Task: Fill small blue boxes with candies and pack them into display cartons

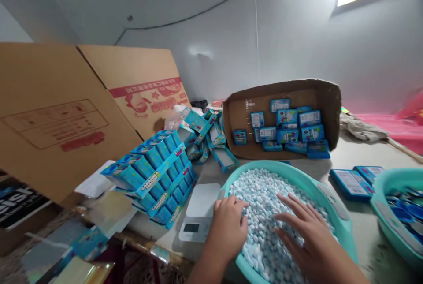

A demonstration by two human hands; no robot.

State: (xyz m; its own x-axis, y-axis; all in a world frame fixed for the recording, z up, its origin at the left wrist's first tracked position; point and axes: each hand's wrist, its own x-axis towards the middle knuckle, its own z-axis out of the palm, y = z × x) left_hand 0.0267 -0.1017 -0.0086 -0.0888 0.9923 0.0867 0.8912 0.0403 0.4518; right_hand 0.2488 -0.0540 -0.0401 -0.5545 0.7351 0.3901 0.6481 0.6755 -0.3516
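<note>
A turquoise basin (pixel 346 235) full of small pale blue and white pellets (pixel 256 213), like candies, stands in front of me. My left hand (pixel 229 224) is at the basin's left rim, over the pellets, its fingers curled in; whatever they hold is hidden. Over the middle of the pellets, my right hand (pixel 302 226) has its fingers spread and holds nothing that I can see. Just left of the basin lies a white kitchen scale (pixel 200 211) with a small grey display.
Stacked display trays of blue boxes (pixel 161 176) stand at left, before a large cardboard carton (pixel 139 94). Empty-looking blue trays (pixel 201 132) are piled behind. An open cardboard box (pixel 236 112) holds several blue packs. At right are flat blue packs (pixel 352 183) and a second turquoise basin (pixel 380 187).
</note>
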